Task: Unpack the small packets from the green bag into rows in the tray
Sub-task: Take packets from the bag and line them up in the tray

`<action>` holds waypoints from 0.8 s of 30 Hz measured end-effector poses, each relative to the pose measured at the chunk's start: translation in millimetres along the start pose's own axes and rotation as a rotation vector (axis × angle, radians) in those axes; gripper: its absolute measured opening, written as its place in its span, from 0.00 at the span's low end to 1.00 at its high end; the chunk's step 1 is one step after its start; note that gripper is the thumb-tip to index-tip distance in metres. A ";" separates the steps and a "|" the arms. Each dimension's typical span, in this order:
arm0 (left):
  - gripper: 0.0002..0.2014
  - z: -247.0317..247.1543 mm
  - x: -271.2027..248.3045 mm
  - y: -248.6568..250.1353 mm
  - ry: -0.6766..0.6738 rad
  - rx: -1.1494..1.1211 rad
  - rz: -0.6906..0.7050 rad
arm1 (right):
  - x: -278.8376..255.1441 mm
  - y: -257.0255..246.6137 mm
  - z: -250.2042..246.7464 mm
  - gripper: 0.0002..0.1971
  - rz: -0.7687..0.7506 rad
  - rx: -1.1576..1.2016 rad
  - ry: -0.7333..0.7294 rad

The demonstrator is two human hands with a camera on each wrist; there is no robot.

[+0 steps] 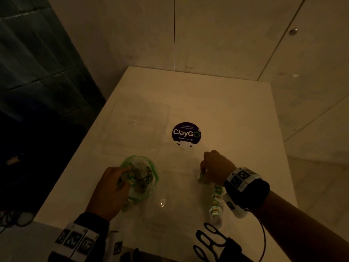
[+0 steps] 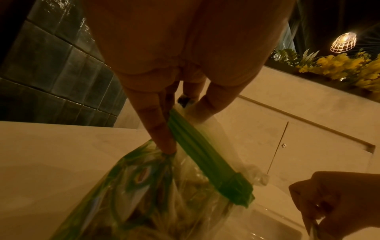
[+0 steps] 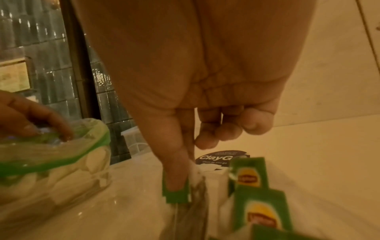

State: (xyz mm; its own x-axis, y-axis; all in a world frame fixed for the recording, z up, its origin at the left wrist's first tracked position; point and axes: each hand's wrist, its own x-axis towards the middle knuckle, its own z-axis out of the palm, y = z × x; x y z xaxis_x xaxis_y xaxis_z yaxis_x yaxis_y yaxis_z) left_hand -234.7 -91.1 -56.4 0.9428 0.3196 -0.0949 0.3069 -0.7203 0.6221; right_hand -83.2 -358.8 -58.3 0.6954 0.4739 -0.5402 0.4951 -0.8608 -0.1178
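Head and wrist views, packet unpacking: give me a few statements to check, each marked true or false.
1. The left hand holds the green bag at its rim. True.
2. The right hand is empty. False: it pinches a packet.
3. A row of packets stands beside the right wrist. True.
4. The bag is empty. False: packets show inside it.
5. The round sticker lies beyond both hands. True.

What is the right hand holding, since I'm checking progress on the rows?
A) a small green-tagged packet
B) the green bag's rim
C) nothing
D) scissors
A: the right hand pinches a small packet by its green tag, beside the row of packets.
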 end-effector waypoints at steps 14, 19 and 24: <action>0.17 -5.1 3.9 4.6 -0.050 -0.017 -0.002 | 2.8 2.6 -11.6 0.13 0.020 0.170 0.182; 0.19 -8.7 3.6 6.9 -0.071 -0.028 0.006 | -0.3 -67.8 -32.0 0.10 -0.259 0.419 0.343; 0.23 -10.2 2.4 8.3 -0.102 -0.104 0.008 | 20.2 -148.5 -14.2 0.12 -0.267 0.242 0.241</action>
State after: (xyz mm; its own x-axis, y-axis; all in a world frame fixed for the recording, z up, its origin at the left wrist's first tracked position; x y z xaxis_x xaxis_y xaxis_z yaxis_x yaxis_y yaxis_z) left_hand -231.2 -90.0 -43.5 0.9550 0.2465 -0.1647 0.2892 -0.6529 0.7001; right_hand -135.3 -218.8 -39.9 0.6753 0.6909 -0.2581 0.5576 -0.7073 -0.4345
